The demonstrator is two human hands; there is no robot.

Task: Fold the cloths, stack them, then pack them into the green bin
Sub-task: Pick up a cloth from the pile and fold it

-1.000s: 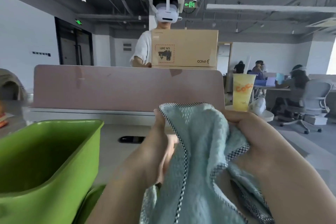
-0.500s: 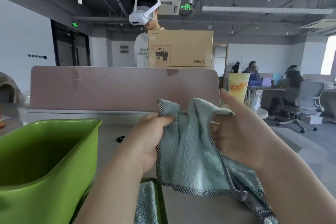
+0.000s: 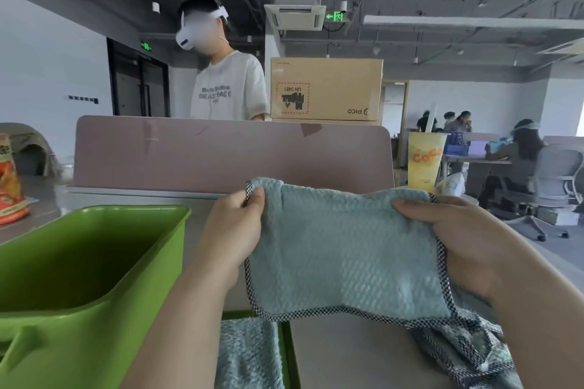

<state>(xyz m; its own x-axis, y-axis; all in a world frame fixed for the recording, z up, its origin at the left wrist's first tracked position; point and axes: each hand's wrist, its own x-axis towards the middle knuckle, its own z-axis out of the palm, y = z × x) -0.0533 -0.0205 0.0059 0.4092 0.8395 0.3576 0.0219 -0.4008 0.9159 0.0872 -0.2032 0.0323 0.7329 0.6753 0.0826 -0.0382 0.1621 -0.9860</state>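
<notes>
Currently airborne: the blue cloth (image 3: 344, 249) hangs spread between both hands above the table (image 3: 347, 357), just right of the green bin (image 3: 94, 211). It is not yet folded, and packing has not begun by my reading.

- Left hand (image 3: 232, 230): pinches the top-left corner, thumb on the checked trim.
- Right hand (image 3: 471, 243): grips the top-right corner, fingers curled over the front face.
- Second cloth (image 3: 249, 354) lies below, on something green-rimmed.
- Crumpled heap (image 3: 467, 354) lies under the right wrist. I cannot tell whether it is a separate cloth or the tail of the held one.

Risks noted:
- The left pinch looks shallow, on trim alone. A sharp shake or tug could free that corner and collapse the spread.
- The top edge sags between the hands. Folding from this slack likely gives skewed edges and a stack that leans.
- The lower hem hangs near the heap. Lowering it there may snag or drag the loose fabric.
- A drink cup (image 3: 425, 161) stands beyond the right hand. A wide outward sweep could tip it.
</notes>
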